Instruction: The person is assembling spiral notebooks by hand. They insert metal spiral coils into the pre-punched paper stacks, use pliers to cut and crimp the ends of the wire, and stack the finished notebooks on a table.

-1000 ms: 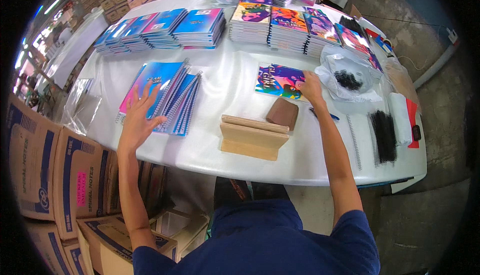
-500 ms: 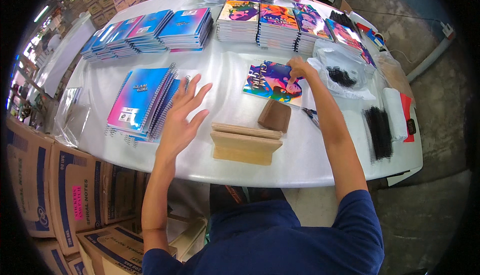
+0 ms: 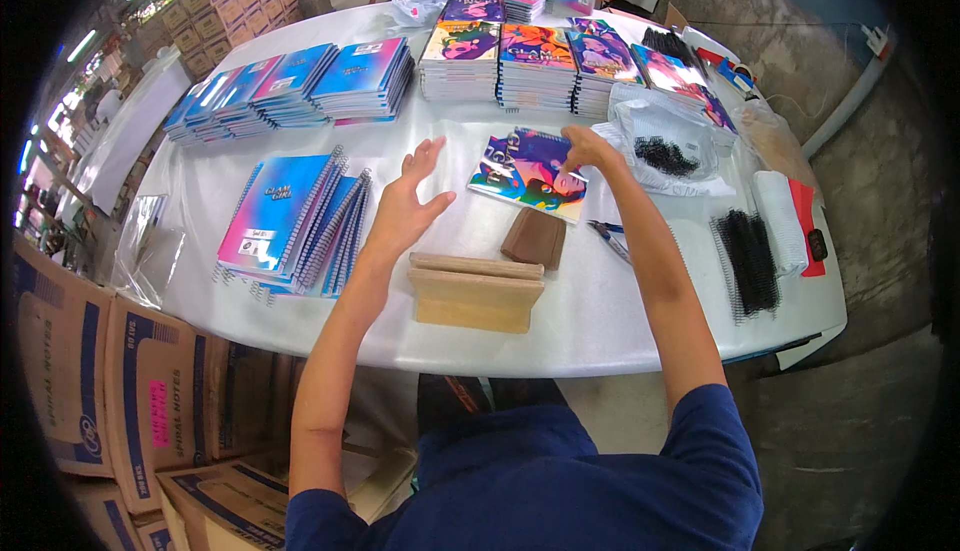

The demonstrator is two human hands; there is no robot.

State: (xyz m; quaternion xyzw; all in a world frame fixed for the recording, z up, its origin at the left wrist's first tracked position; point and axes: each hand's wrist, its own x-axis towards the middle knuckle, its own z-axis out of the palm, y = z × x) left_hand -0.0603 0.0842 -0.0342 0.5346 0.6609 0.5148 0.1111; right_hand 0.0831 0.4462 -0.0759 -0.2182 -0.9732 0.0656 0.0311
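The right hand (image 3: 585, 151) rests on the far right corner of a spiral notebook (image 3: 527, 173), fingers curled down onto the cover; whether the fingers pinch the edge or only press on it cannot be told. The left hand (image 3: 408, 206) hovers above the white table (image 3: 620, 321), fully open with fingers spread and palm turned toward the notebook. It holds nothing and touches nothing.

The spiral notebook lies flat near the middle of the table, directly beyond a brown block (image 3: 535, 238) and a wooden jig (image 3: 475, 292). Its cover is multicoloured, with purple, blue, yellow and pink areas and a cartoon figure. The wire binding runs along the far edge. The long axis runs left to right across the table, tilted slightly so the right end sits nearer the person.

To the left of the open hand lies a fanned stack of blue and pink notebooks (image 3: 290, 221), bindings facing right. Further stacks of notebooks (image 3: 520, 56) stand in a row along the far side. A clear bag of black coils (image 3: 665, 141) lies just right of the right hand. Loose black binding coils (image 3: 748, 261) lie near the right edge. Cardboard boxes (image 3: 100, 391) stand beside the table on the left.
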